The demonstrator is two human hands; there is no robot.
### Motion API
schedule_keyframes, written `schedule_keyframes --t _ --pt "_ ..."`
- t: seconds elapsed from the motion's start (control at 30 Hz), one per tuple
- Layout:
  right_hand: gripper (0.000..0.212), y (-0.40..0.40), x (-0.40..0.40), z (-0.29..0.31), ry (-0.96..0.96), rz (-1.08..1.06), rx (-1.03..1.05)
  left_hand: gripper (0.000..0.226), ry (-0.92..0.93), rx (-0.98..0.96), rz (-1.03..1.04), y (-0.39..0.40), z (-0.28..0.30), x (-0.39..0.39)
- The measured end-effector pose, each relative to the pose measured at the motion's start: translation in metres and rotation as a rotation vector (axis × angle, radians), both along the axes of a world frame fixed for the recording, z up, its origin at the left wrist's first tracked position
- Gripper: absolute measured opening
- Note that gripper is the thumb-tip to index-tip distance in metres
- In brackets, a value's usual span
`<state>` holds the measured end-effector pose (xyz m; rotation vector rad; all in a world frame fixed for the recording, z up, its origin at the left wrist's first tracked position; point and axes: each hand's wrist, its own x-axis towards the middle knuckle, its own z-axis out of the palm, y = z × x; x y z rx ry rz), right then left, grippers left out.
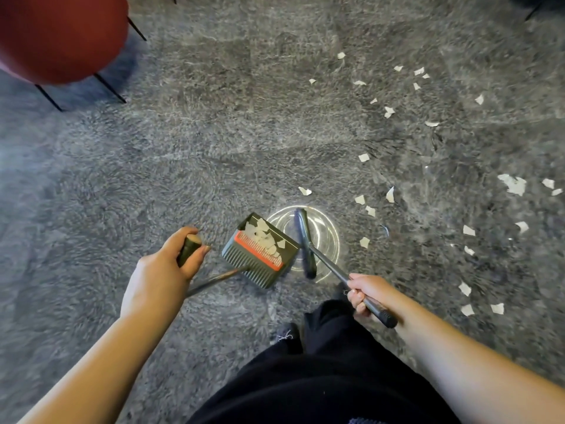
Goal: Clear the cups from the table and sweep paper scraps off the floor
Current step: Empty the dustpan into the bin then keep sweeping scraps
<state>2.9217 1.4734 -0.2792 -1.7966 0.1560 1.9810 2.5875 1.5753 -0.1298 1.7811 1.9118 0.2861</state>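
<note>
At centre frame the left hand point(165, 264) grips the long-handled grey dustpan point(261, 250), its mouth facing the black broom point(305, 243), whose handle the right hand point(363, 293) clasps. Some torn white paper scraps point(428, 179) lie in the pan; most litter the grey carpet point(214, 133) at right.
</note>
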Motion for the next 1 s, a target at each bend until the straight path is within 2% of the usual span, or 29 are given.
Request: schedule_keyframes --t 0.33,0.7,0.87,1.0 --pt "0.052 0.009 0.105 0.002 -0.057 -0.17 -0.006 0.034 0.003 -0.056 -0.083 0.048 -0.016 0.098" --pt "0.053 -0.027 0.244 0.01 -0.192 -0.353 -0.119 0.037 0.001 -0.057 -0.208 0.107 -0.022 0.224" --pt "0.058 -0.034 0.27 0.013 -0.191 -0.389 -0.111 0.033 -0.032 -0.044 -0.199 0.122 -0.014 0.248" --pt "0.049 -0.014 0.26 0.023 -0.171 -0.412 -0.021 0.032 -0.029 -0.052 -0.203 0.137 -0.007 0.252"
